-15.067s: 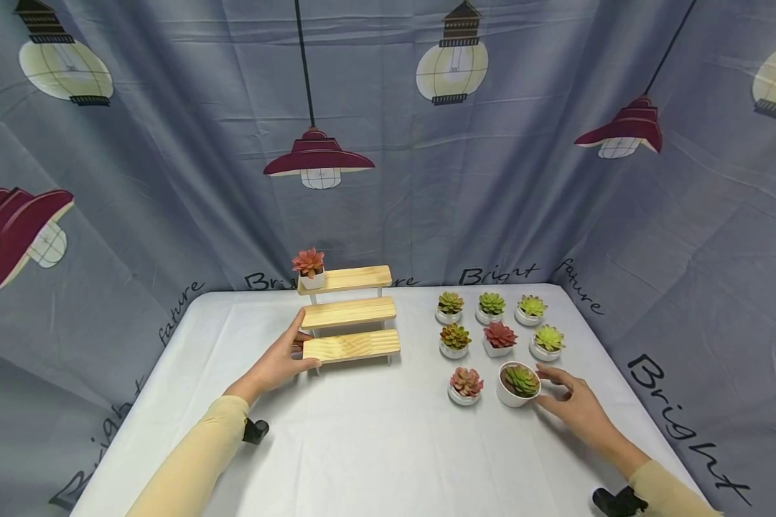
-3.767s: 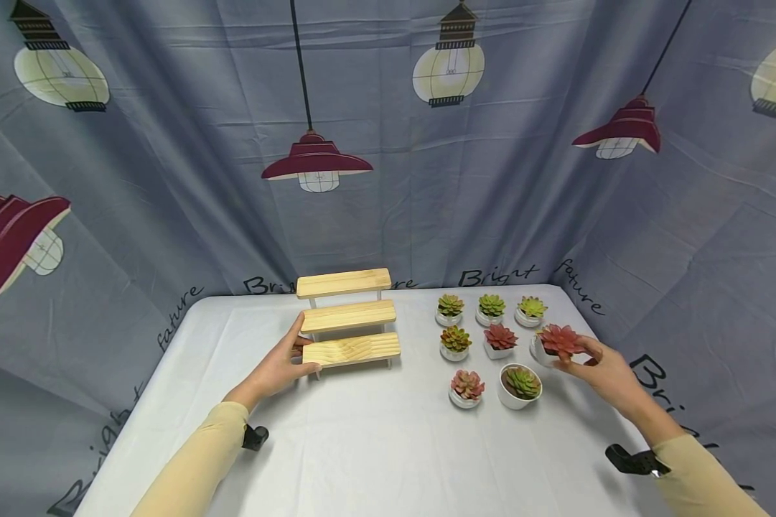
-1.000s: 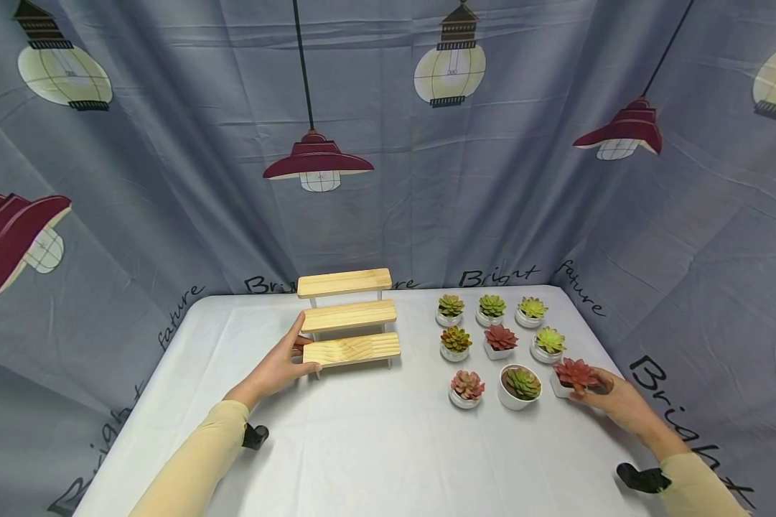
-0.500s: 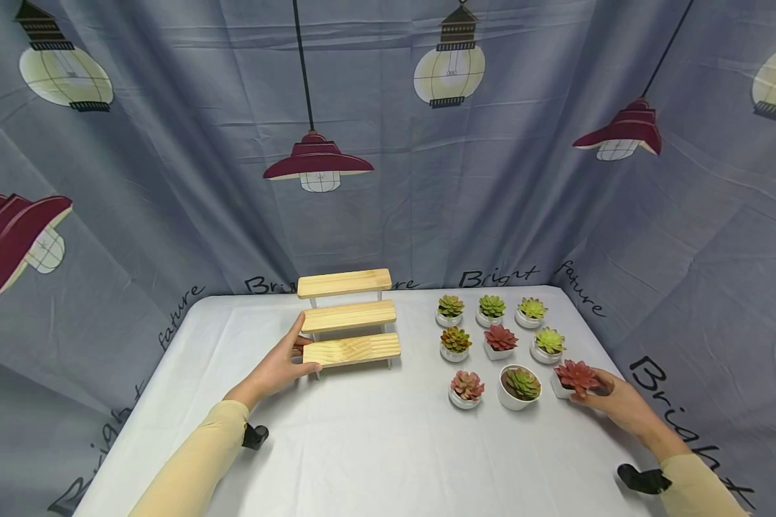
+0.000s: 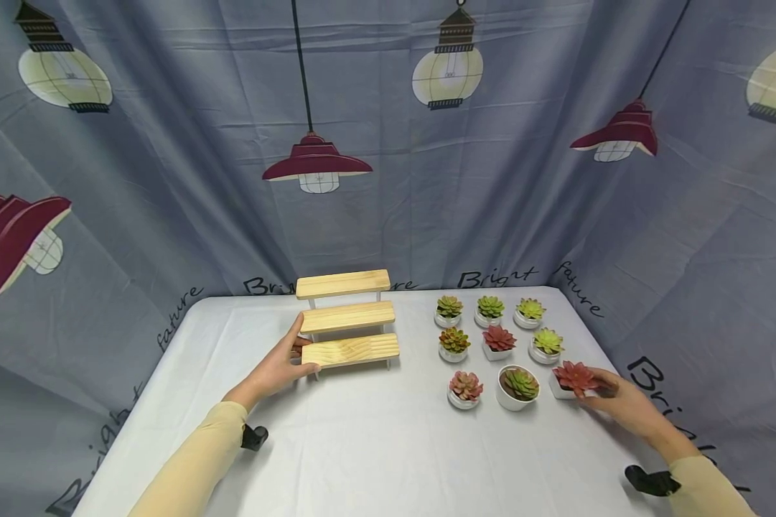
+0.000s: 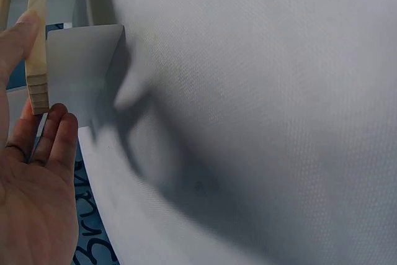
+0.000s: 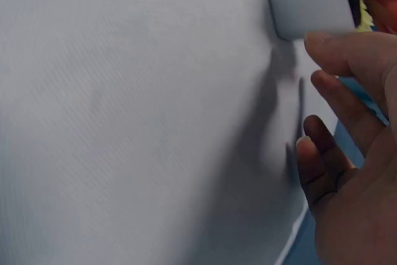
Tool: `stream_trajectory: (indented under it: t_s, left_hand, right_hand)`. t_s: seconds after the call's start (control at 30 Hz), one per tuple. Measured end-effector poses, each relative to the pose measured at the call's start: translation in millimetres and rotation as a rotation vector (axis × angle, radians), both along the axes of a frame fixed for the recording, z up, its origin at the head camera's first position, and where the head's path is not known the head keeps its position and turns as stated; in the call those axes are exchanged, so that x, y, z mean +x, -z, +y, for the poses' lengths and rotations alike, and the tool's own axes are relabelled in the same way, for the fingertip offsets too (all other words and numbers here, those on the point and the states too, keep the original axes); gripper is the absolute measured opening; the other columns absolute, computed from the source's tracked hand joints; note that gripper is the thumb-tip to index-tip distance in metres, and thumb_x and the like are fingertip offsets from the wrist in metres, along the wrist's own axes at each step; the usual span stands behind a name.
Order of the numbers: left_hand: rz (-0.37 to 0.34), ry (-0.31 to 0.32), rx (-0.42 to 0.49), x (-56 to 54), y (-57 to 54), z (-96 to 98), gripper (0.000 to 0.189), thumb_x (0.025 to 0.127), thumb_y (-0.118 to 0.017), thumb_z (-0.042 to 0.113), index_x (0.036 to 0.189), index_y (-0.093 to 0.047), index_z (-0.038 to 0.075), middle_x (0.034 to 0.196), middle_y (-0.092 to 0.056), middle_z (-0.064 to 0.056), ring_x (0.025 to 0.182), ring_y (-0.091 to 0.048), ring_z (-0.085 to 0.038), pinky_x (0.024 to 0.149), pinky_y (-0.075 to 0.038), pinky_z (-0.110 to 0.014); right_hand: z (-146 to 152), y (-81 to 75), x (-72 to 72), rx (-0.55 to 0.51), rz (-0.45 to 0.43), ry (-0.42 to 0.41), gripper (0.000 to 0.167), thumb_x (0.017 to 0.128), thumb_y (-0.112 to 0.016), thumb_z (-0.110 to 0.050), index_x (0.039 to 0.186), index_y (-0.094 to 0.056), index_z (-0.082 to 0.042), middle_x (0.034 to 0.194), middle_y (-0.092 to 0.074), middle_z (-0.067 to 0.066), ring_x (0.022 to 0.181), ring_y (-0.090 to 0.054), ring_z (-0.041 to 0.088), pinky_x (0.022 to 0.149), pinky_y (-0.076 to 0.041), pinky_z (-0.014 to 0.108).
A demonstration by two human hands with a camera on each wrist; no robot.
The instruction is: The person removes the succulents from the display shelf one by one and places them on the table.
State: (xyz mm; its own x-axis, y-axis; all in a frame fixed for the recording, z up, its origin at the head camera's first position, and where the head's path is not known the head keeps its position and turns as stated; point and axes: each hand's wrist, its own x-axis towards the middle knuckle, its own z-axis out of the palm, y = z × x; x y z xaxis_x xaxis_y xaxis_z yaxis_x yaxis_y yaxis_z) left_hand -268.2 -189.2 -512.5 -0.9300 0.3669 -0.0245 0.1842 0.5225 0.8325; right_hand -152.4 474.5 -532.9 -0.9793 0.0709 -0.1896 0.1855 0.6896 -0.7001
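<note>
In the head view my left hand [image 5: 281,362] holds the left end of a three-step wooden plant stand [image 5: 352,350]. The left wrist view shows the thumb on one face of its lowest board [image 6: 38,48] and fingertips against the other side. My right hand [image 5: 627,409] is at the right of a red potted succulent [image 5: 575,376], whose square white pot stands on the table. Its fingers are spread loosely in the right wrist view, with the thumb close to the white pot [image 7: 310,4] and the index finger near the red leaves; contact is hard to tell.
Left of the red succulent stand a green succulent in a round white pot [image 5: 518,388] and a pink one [image 5: 465,388]. Behind them several more small potted succulents [image 5: 499,339] form two rows. White cloth covers the table [image 5: 388,445]; a grey printed curtain [image 5: 388,215] hangs behind.
The red succulent from the stand's top board is gone from there; my right hand has lowered one to the table's right side. Just now that hand eases slightly rightward. The left hand stays put.
</note>
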Motion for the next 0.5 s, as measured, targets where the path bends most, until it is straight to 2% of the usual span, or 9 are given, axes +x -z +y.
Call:
stream_trajectory:
  t_s: [0.1,0.2,0.3,0.4,0.43,0.5]
  left_hand:
    - [0.001,0.002,0.005,0.0,-0.7,-1.1,0.117,0.09,-0.083,0.028,0.166,0.006,0.023,0.146,-0.045,-0.02,0.128,-0.05,-0.037,0.108,-0.042,-0.054]
    - [-0.001,-0.004,0.003,1.1,-2.4,-2.5,0.117,0.091,-0.082,0.03,0.165,0.009,0.027,0.151,-0.04,-0.02,0.128,-0.049,-0.038,0.107,-0.042,-0.055]
    - [-0.001,-0.023,-0.02,3.0,-5.1,-6.2,0.115,0.093,-0.078,0.038,0.163,0.012,0.034,0.155,-0.034,-0.02,0.13,-0.049,-0.04,0.105,-0.043,-0.057]
    - [0.014,-0.04,-0.065,5.6,-8.6,-11.1,0.108,0.096,-0.072,0.045,0.162,0.014,0.036,0.158,-0.03,-0.018,0.133,-0.046,-0.04,0.106,-0.041,-0.06]
    - [0.022,-0.048,-0.08,6.7,-10.1,-13.0,0.106,0.097,-0.07,0.046,0.162,0.013,0.037,0.159,-0.029,-0.018,0.135,-0.044,-0.04,0.106,-0.04,-0.061]
    - [0.045,-0.067,-0.115,9.6,-14.1,-16.8,0.102,0.099,-0.067,0.048,0.163,0.012,0.036,0.161,-0.027,-0.016,0.139,-0.04,-0.04,0.108,-0.037,-0.063]
  right_hand:
    - [6.6,-2.9,1.0,-0.012,0.02,-0.001,0.088,0.095,-0.073,-0.044,0.156,-0.033,0.005,0.149,-0.041,0.036,0.133,-0.04,0.055,0.097,-0.042,0.068]
    - [10.6,-7.0,1.6,0.0,0.063,0.01,0.079,0.101,-0.064,-0.045,0.158,-0.032,0.002,0.15,-0.042,0.034,0.134,-0.038,0.054,0.094,-0.044,0.065]
    - [9.1,-13.0,-0.3,0.049,0.136,0.032,0.071,0.105,-0.057,-0.044,0.157,-0.036,0.001,0.146,-0.049,0.03,0.13,-0.043,0.05,0.088,-0.05,0.048]
    - [5.7,-21.8,-3.0,0.099,0.224,0.061,0.068,0.106,-0.055,-0.044,0.154,-0.041,0.001,0.141,-0.054,0.028,0.124,-0.047,0.045,0.078,-0.047,0.031]
    - [4.3,-25.0,-4.0,0.113,0.251,0.071,0.067,0.106,-0.055,-0.044,0.153,-0.042,0.001,0.14,-0.055,0.027,0.123,-0.048,0.043,0.076,-0.045,0.029]
    - [0.3,-32.1,-6.1,0.119,0.299,0.081,0.066,0.106,-0.056,-0.043,0.152,-0.044,0.001,0.139,-0.055,0.028,0.122,-0.048,0.044,0.081,-0.044,0.034]
